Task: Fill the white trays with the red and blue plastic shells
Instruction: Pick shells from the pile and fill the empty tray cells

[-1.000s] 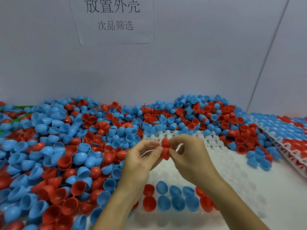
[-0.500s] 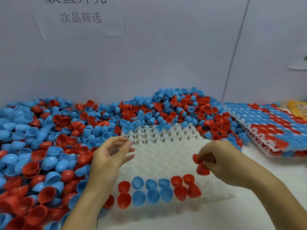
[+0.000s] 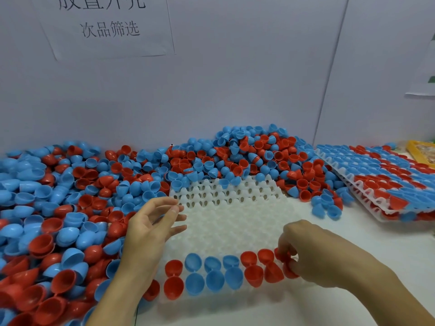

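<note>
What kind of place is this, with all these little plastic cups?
Probably a small factory sorting or packing bench: a big loose heap of red and blue shells, white trays being filled by hand, and a printed work-station sign on the wall.

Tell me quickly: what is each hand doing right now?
Left hand: open, holding nothing.
Right hand: pinching a red shell at the tray.

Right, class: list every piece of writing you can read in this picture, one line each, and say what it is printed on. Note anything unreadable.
"次品筛选": second line on the white paper sign stuck to the wall.
Top line of that sign: large characters cut off by the picture's upper edge, so not fully readable.
Yellow item at far right: any print is too blurred to read.
Shells and trays: no writing visible.
</note>
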The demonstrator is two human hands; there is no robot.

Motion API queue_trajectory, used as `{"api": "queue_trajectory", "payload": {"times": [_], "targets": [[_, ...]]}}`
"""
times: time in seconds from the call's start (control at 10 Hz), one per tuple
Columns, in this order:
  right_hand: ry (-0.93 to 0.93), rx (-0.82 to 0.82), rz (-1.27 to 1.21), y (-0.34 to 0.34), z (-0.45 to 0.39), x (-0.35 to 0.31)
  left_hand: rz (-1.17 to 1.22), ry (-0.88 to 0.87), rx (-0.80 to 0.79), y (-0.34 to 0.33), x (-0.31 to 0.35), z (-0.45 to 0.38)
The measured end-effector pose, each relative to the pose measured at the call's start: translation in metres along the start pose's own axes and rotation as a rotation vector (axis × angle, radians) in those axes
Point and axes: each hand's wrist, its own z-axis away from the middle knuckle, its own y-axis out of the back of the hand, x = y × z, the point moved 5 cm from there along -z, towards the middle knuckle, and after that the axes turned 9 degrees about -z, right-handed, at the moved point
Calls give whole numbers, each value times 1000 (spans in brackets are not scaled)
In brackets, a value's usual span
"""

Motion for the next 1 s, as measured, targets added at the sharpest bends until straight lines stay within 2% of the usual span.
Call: {"api": "queue_trajectory", "payload": {"times": [0.3,0.5,0.7,1.0], "targets": [[61,10,-32,9,2,2,4,4,17,1,4,1],[197,14,-151,17,10,-9,-24,0,10,0,3,1],[216,-44,-170,7,7,-20,-11,7,3,0,2,2],[209,-41,-103,-3,-1,-22,-16,18,-3,-1,3,3]]}}
